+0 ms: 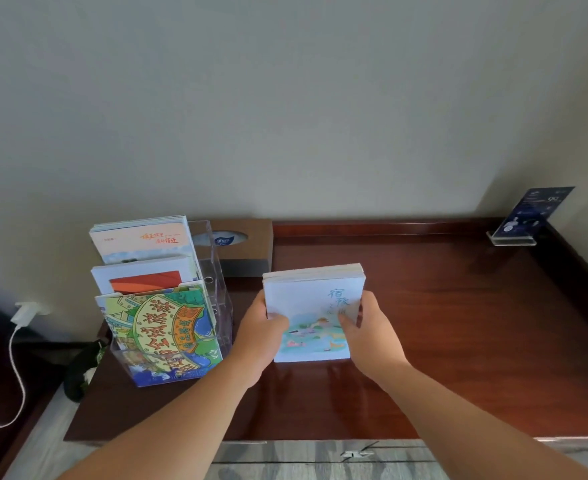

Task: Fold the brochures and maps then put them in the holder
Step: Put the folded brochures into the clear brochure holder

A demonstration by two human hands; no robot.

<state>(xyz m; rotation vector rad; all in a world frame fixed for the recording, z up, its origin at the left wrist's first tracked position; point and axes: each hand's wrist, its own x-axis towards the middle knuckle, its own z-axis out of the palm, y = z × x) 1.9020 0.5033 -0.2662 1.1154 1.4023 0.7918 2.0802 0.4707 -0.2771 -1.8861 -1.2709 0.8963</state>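
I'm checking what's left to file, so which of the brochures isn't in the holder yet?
The pale blue brochure, held upright on the desk between both hands. The other three stand in the clear holder to its left.

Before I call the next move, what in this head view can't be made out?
- Head view: lower part of the white folded brochure with pastel artwork is covered by the left hand and right hand.
- Rear tiers of the clear acrylic holder: the front cartoon map hides the booklets behind it.
- Small dark blue sign card: print too small.
- Dark object by the table edge: unidentifiable.
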